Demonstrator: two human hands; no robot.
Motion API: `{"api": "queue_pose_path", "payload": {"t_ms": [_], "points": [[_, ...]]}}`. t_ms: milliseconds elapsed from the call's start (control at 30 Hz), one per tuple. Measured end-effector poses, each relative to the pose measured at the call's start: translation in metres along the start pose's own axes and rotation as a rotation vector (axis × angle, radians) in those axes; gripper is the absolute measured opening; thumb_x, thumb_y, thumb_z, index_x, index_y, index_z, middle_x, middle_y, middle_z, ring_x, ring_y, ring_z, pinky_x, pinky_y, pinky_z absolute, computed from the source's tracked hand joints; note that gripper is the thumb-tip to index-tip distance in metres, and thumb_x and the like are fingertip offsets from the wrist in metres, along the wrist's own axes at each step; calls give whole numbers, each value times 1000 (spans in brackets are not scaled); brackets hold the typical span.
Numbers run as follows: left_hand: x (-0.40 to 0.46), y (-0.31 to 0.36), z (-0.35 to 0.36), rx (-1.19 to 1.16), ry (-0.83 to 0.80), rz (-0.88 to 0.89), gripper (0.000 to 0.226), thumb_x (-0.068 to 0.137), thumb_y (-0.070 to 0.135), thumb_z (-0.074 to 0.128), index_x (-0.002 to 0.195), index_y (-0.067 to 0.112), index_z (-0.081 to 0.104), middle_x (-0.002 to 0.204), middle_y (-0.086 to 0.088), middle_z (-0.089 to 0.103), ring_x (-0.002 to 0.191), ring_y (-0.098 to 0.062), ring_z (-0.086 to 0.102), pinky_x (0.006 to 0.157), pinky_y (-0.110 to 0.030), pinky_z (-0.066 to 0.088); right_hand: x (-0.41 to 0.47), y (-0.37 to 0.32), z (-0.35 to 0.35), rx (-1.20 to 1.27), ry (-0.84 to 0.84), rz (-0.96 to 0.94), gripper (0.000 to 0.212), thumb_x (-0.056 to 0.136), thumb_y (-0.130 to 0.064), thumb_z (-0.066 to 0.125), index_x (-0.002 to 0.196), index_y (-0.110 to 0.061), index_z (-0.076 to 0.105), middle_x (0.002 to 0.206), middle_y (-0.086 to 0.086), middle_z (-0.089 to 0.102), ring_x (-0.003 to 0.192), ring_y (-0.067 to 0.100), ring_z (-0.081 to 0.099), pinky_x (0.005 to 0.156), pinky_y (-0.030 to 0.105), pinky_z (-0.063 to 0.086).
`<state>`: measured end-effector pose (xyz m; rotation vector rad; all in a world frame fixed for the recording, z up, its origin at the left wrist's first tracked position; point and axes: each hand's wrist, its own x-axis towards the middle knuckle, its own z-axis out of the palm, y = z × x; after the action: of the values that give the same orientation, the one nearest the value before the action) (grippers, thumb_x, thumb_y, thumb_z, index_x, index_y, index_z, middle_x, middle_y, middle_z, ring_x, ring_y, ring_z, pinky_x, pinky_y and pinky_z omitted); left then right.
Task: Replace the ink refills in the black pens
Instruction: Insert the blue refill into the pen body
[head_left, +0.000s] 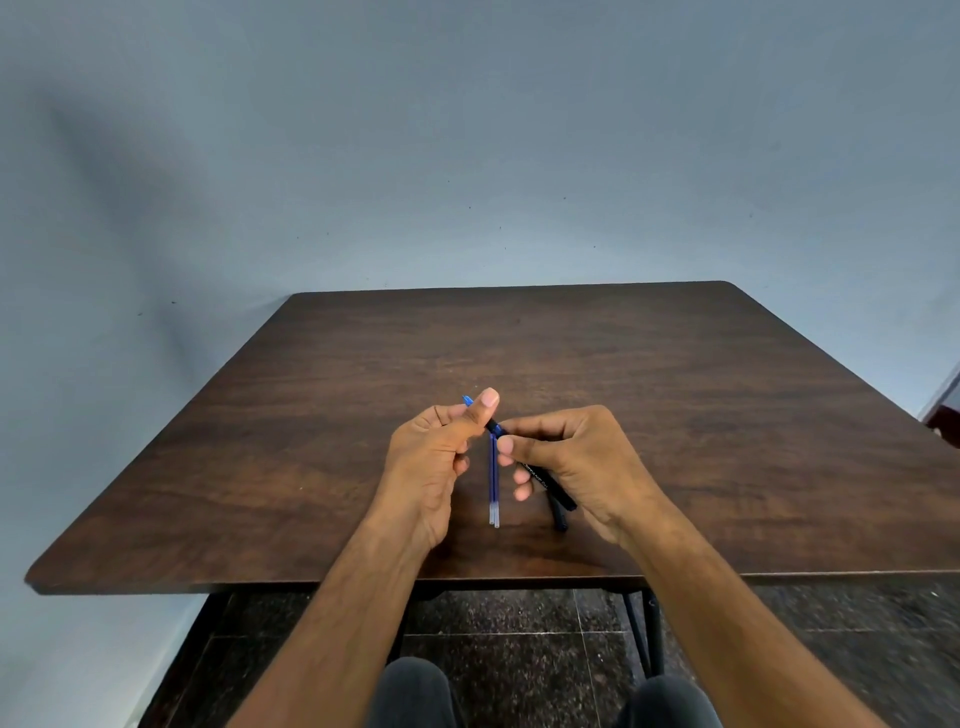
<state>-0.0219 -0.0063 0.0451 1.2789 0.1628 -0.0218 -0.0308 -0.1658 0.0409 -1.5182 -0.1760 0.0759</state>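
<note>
Both hands hold one black pen (540, 475) above the brown table (675, 395). My left hand (431, 457) pinches the pen's front end, whose blue tip (467, 400) sticks out past the thumb. My right hand (576, 462) grips the black barrel, which has white lettering. Two blue ink refills (493, 483) lie side by side on the table between the hands, their clear ends toward me. A second black pen (559, 517) lies on the table under my right hand, mostly hidden.
The table's near edge (363, 584) runs just in front of my knees. A grey wall stands behind the table. A dark object (943, 410) shows at the far right edge.
</note>
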Motion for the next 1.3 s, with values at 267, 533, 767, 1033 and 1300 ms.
{"api": "queue_pose_path", "payload": {"t_ms": [267, 533, 767, 1033, 1300], "points": [[-1, 6, -9, -3, -301, -54, 32, 90, 27, 64, 120, 21, 70, 119, 7, 72, 96, -8, 60, 77, -31, 36, -1, -1, 0, 31, 31, -15, 14, 90, -2, 72, 102, 0, 79, 78, 16, 75, 57, 19, 63, 54, 30, 59], [2, 5, -8, 1, -94, 27, 25, 66, 41, 82, 84, 23, 80, 101, 3, 77, 78, -5, 54, 72, -31, 35, -1, 0, 2, 73, 17, -11, 21, 86, 2, 75, 107, 2, 76, 78, 18, 74, 57, 19, 62, 55, 30, 58], [6, 8, -7, -33, -12, 3, 35, 69, 44, 81, 92, 17, 79, 79, 11, 67, 76, -8, 51, 69, -28, 36, -1, 2, -2, 78, 25, 14, 11, 86, 3, 75, 97, 2, 79, 73, 20, 72, 55, 22, 61, 52, 32, 57], [12, 18, -14, -173, 118, 15, 43, 72, 32, 83, 107, 9, 75, 74, 5, 66, 64, -6, 51, 59, -23, 37, -1, 7, -5, 63, 16, 35, 8, 84, 2, 76, 86, -4, 81, 69, 18, 71, 53, 22, 59, 51, 32, 55], [17, 17, -34, 167, 226, 113, 31, 69, 32, 87, 92, 14, 77, 76, 5, 72, 64, -6, 50, 65, -23, 40, -1, 9, -4, 78, 22, 38, 8, 85, 3, 75, 87, -2, 81, 70, 19, 71, 53, 22, 60, 51, 32, 55]]}}
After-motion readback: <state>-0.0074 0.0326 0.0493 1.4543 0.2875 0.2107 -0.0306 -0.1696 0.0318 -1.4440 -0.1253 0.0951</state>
